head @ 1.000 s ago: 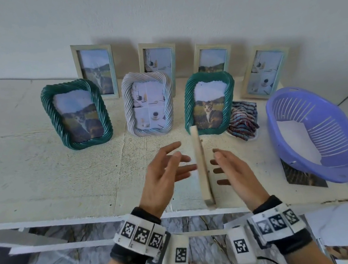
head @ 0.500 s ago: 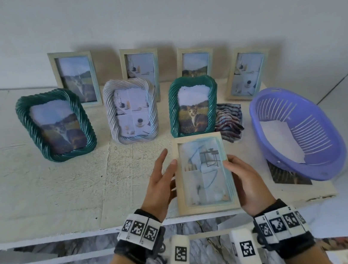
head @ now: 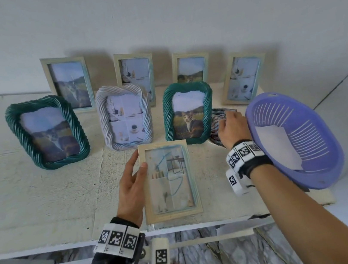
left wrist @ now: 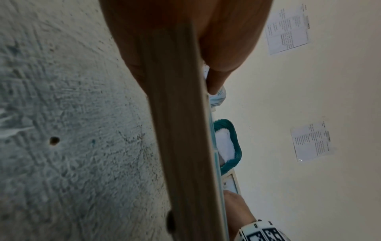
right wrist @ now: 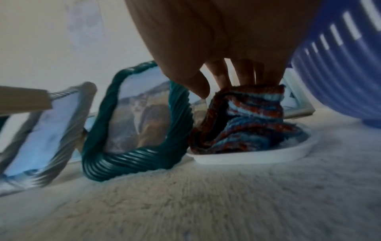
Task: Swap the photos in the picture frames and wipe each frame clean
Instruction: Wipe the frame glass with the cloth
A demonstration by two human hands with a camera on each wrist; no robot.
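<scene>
The left hand [head: 131, 186] holds a pale wooden frame [head: 169, 181] by its left edge, thumb on the front, fingers behind; the frame sits near the front edge of the surface [head: 31, 198], face up toward the head camera. The right hand [head: 231, 129] reaches to a striped cloth [head: 217, 117], its fingers [right wrist: 245, 73] curled into the top folds. In the right wrist view the cloth lies on a white dish [right wrist: 257, 154], just beside a green rope frame [head: 188, 112] with a cat photo.

Left of that stand a grey rope frame [head: 124, 116] and another green rope frame [head: 47, 131]. Four plain frames [head: 69, 84] lean against the wall behind them. A purple basket [head: 293, 138] sits at the right, touching or nearly touching the right wrist, with a white sheet [head: 276, 145] inside.

The right hand and wrist cover most of the cloth from the head camera. The basket hides part of a dark photo under its front rim. The left wrist view shows only the held frame's edge, blurred. The right wrist view is motion-blurred.
</scene>
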